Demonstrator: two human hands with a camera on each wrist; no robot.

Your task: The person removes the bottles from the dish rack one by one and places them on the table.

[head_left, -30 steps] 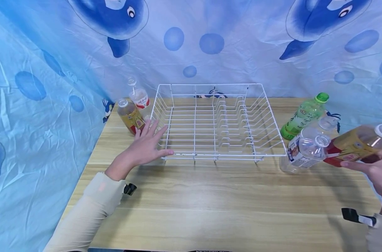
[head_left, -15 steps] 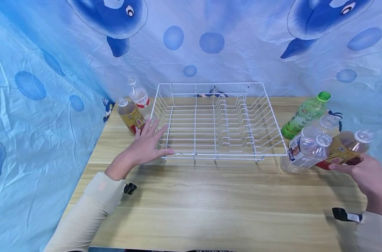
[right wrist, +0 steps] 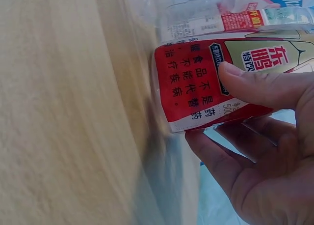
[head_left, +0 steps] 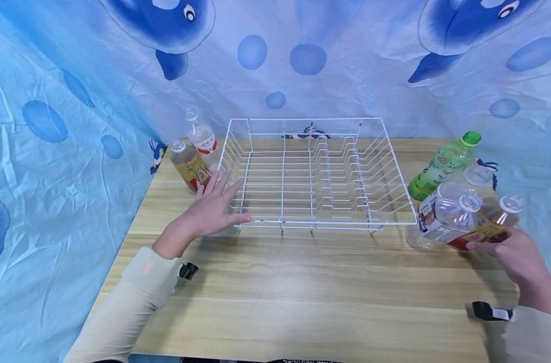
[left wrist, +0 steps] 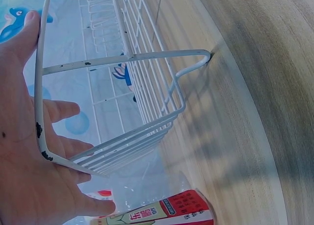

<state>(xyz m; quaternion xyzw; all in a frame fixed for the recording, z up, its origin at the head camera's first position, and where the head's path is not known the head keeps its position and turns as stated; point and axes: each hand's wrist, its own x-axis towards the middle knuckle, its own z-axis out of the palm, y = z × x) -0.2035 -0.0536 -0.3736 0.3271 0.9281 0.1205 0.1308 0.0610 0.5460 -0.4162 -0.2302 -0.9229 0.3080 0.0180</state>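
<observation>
My right hand (head_left: 513,257) grips a plastic drink bottle with a gold and red label (right wrist: 189,82), thumb on one side and fingers on the other. In the head view it stands beside a clear bottle with a white label (head_left: 439,222), which partly hides it. Its base is at or close to the tabletop; contact is unclear. Over the front left corner of a white wire dish rack (head_left: 302,222) lies my left hand (head_left: 207,214), fingers spread and resting on the rim. Another gold and red bottle (head_left: 191,166) stands just beyond those fingers.
Behind the left gold bottle is a clear bottle with a red and white label (head_left: 206,143). A green-capped bottle (head_left: 443,169) and another clear bottle (head_left: 477,176) stand right of the rack. A blue patterned curtain (head_left: 348,96) hangs behind the wooden table (head_left: 302,292).
My right hand has carried the gold and red bottle leftward and down, bringing it beside the clear bottles. The left hand has stayed on the rack.
</observation>
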